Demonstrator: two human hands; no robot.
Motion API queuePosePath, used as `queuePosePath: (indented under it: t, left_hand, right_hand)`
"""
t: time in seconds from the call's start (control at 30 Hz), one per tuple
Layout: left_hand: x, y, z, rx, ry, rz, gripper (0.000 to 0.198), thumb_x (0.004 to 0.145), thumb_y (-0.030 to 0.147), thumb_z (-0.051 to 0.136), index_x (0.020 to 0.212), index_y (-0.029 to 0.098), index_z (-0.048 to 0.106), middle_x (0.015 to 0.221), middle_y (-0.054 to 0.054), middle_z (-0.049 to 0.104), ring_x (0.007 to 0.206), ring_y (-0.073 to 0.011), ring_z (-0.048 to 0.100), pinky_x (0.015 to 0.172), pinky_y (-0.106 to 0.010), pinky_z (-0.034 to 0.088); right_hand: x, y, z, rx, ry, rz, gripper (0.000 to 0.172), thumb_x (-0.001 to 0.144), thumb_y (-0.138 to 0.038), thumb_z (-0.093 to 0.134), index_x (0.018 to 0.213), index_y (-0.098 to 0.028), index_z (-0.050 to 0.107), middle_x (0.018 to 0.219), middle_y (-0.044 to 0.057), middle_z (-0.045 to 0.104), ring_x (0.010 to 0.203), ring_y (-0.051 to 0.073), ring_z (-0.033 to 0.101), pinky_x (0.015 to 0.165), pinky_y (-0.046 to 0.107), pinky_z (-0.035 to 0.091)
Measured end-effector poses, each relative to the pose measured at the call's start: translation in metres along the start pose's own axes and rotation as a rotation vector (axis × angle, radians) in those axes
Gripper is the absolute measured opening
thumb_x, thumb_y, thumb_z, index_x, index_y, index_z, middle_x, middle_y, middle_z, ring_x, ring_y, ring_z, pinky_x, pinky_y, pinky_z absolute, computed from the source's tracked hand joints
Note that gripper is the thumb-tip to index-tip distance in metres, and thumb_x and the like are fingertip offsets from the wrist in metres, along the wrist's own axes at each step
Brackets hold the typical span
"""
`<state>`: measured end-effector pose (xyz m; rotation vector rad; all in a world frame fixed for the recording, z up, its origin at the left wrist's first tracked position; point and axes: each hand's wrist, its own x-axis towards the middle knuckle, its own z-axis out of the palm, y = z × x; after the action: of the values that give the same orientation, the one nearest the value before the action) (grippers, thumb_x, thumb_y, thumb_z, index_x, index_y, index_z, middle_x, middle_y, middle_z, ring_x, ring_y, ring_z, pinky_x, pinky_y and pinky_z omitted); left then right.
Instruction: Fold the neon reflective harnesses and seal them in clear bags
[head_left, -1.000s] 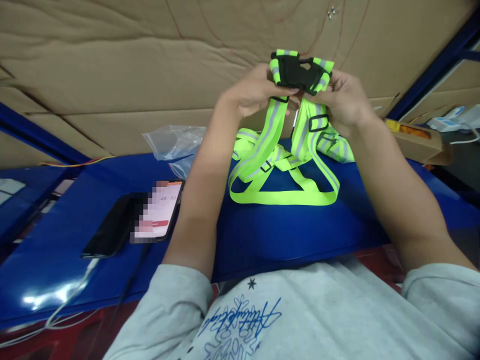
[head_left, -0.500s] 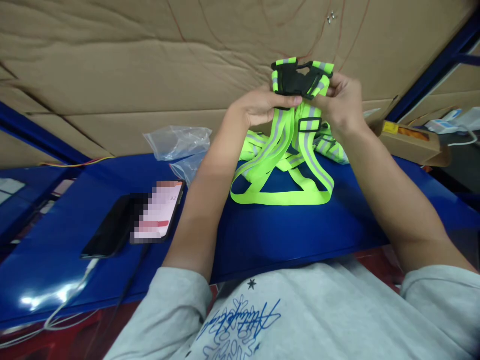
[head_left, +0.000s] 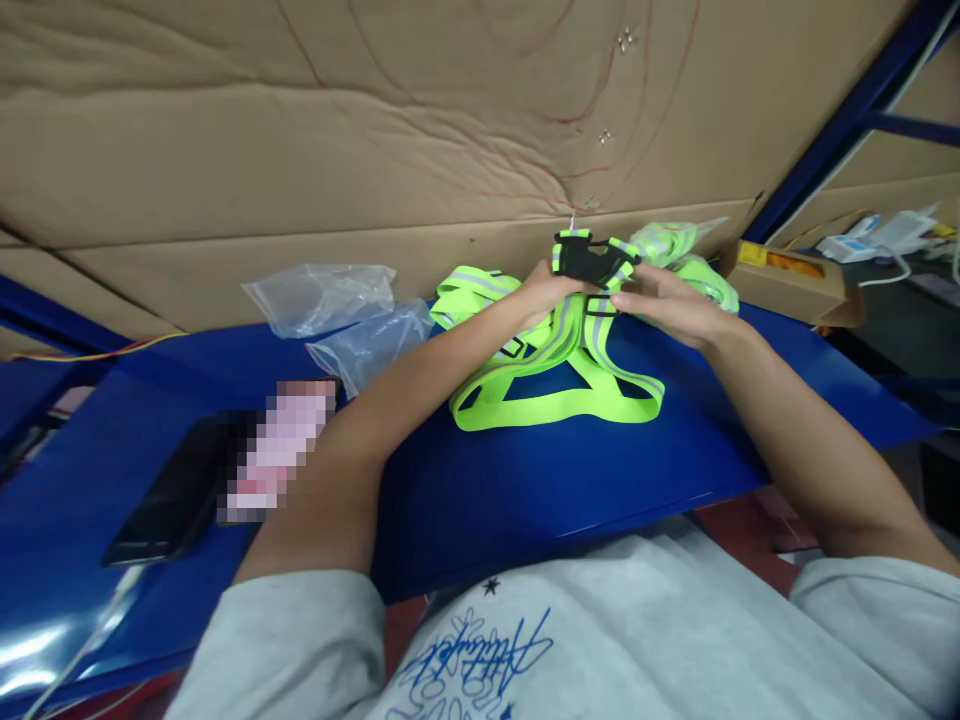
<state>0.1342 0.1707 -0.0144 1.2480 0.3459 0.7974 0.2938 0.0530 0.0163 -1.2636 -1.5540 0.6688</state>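
A fluorescent yellow-green reflective harness (head_left: pixel 559 405) with grey stripes hangs from my hands, its lower loop on the blue table. At its top is a black buckle (head_left: pixel 585 258), with straps folded around it. My left hand (head_left: pixel 551 292) is closed on the bunched straps just below the buckle. At the buckle's right end is my right hand (head_left: pixel 675 303), its thumb against a black strap slider (head_left: pixel 600 305) and its fingers partly behind the strap. More yellow-green straps (head_left: pixel 472 290) lie behind my left forearm.
Clear plastic bags (head_left: pixel 322 298) and two phones, one dark (head_left: pixel 169 490) with a white cable and one lit (head_left: pixel 289 440), lie left on the table (head_left: pixel 585 480). Bagged yellow-green straps (head_left: pixel 705 280) and an open cardboard box (head_left: pixel 787 285) sit right. A cardboard wall (head_left: pixel 225 160) stands behind.
Both hands have come down toward the table with the buckle. My right fingers have straightened. The camera view has shifted, showing more of the straps and bags at the back.
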Motion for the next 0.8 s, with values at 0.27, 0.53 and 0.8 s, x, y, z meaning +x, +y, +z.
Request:
queuePosePath:
  t: [0.27, 0.53, 0.8]
  left_hand:
    - [-0.036, -0.016, 0.006, -0.116, -0.043, -0.044, 0.048, 0.060, 0.017, 0.098, 0.105, 0.016, 0.079, 0.106, -0.008, 0.082, 0.107, -0.0262, 0.078, 0.114, -0.045, 0.055]
    - [-0.058, -0.012, 0.012, -0.304, -0.401, -0.353, 0.024, 0.085, 0.038, 0.083, 0.099, 0.018, 0.080, 0.107, -0.013, 0.083, 0.114, -0.0330, 0.077, 0.111, -0.049, 0.057]
    - [-0.067, -0.012, 0.011, -0.230, -0.452, -0.253, 0.038, 0.084, 0.052, 0.084, 0.104, 0.019, 0.078, 0.117, -0.013, 0.080, 0.124, -0.0353, 0.072, 0.113, -0.049, 0.055]
  right_hand:
    - [0.000, 0.010, 0.008, 0.034, 0.096, -0.050, 0.045, 0.075, -0.064, 0.090, 0.101, -0.028, 0.079, 0.093, 0.000, 0.077, 0.083, 0.021, 0.072, 0.080, 0.039, 0.066]
    - [-0.024, 0.013, -0.004, -0.089, 0.159, -0.200, 0.042, 0.080, -0.067, 0.084, 0.101, -0.031, 0.079, 0.094, 0.001, 0.078, 0.087, 0.026, 0.076, 0.081, 0.045, 0.066]
    - [-0.056, -0.006, -0.013, -0.458, 0.158, -0.586, 0.036, 0.094, -0.040, 0.080, 0.129, -0.045, 0.077, 0.119, -0.003, 0.081, 0.105, 0.027, 0.079, 0.094, 0.045, 0.064]
